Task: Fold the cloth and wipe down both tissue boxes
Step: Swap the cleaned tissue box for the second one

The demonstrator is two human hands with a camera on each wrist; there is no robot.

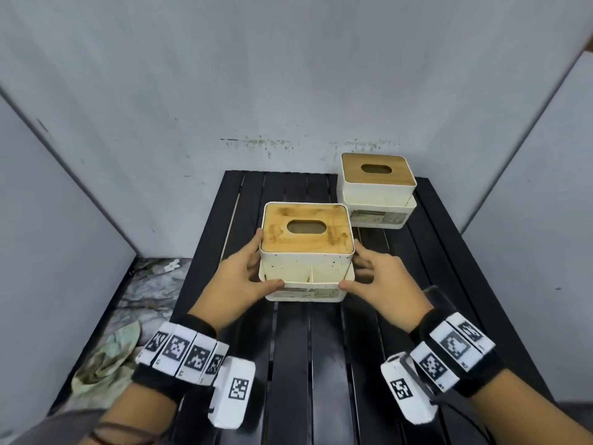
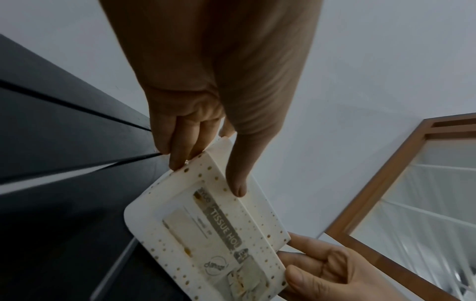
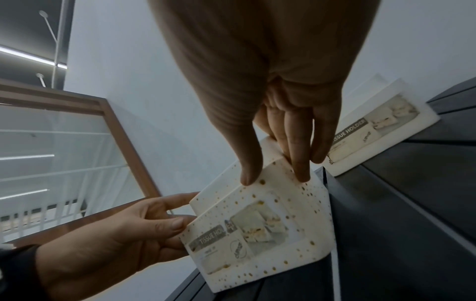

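A white speckled tissue box (image 1: 306, 268) with a stained wooden lid stands mid-table. My left hand (image 1: 256, 268) grips its left front corner and my right hand (image 1: 356, 268) grips its right front corner, thumbs on the labelled front. The left wrist view shows my left hand (image 2: 208, 175) pinching the box (image 2: 206, 234), with the right hand (image 2: 322, 270) opposite. The right wrist view shows my right hand (image 3: 274, 177) on the box (image 3: 257, 234). I cannot tell if the box is lifted. A second tissue box (image 1: 377, 187) sits back right. A crumpled greenish cloth (image 1: 102, 367) lies on the floor.
The black slatted table (image 1: 305, 364) ends close to grey walls at the back and right. A marble-patterned floor (image 1: 150, 290) lies to its left. The second tissue box (image 3: 373, 130) stands just beyond my right hand. A wood-framed panel (image 2: 373, 183) shows in the left wrist view.
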